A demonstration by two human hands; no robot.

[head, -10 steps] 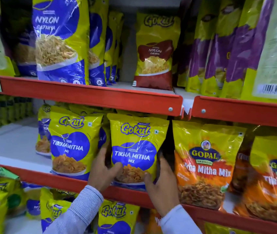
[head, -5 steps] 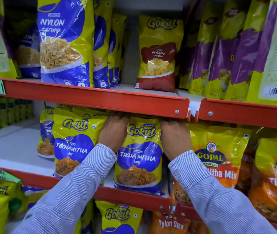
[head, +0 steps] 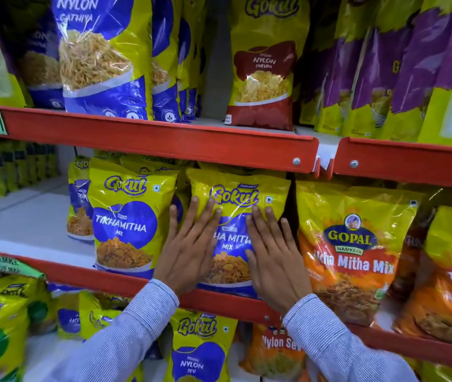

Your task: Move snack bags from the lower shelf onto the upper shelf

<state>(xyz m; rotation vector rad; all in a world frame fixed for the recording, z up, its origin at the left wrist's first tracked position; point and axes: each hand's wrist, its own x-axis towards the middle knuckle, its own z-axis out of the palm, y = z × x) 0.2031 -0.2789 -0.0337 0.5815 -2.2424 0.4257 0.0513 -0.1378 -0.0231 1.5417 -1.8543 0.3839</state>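
My two hands, left hand (head: 189,249) and right hand (head: 271,252), lie flat with fingers spread on one blue snack bag (head: 240,194), gripping nothing. Bag stands on the lower shelf (head: 81,274). Two matching bags left, perhaps more behind. Upper shelf (head: 164,139) overhead.

Red-edged upper shelf (head: 164,139) across the frame's top carries upright Nylon snack bags (head: 103,59); the lower shelf (head: 26,224) at mid-frame holds standing Tikha Mitha bags (head: 128,221).
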